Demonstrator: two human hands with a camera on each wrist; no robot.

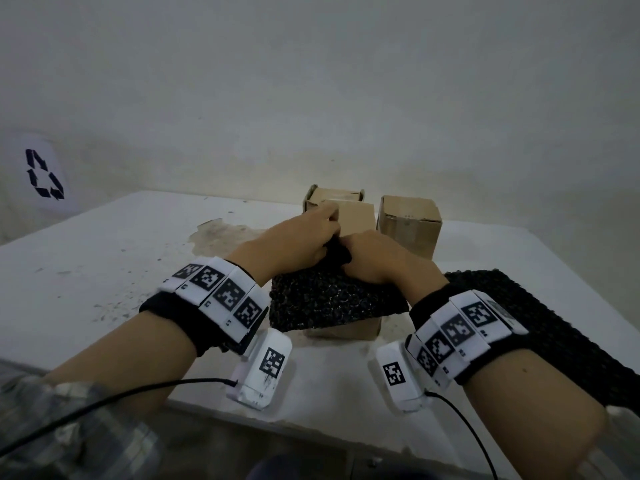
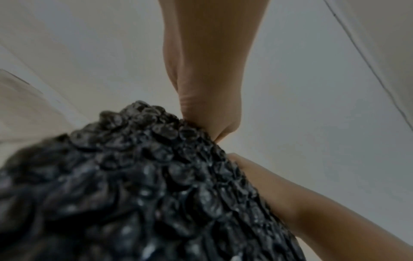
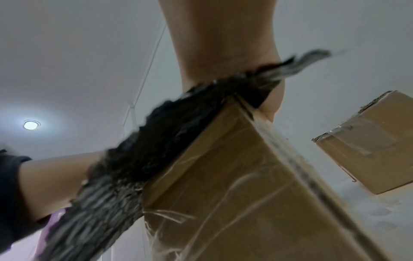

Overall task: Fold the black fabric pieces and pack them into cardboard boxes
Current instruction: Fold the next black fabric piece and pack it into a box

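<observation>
A black bubbly fabric piece lies draped over the top and front of a cardboard box in the middle of the table. My left hand and right hand meet above the box mouth and bunch the fabric between their curled fingers. The box's back flap stands upright behind them. The left wrist view is filled by the fabric, with my left hand dug into its top edge. In the right wrist view the fabric crosses the box's rim under my right hand.
A second black fabric piece lies flat on the white table at the right. Behind stand an open box and a taped box. A white bin with a recycling mark sits at the far left.
</observation>
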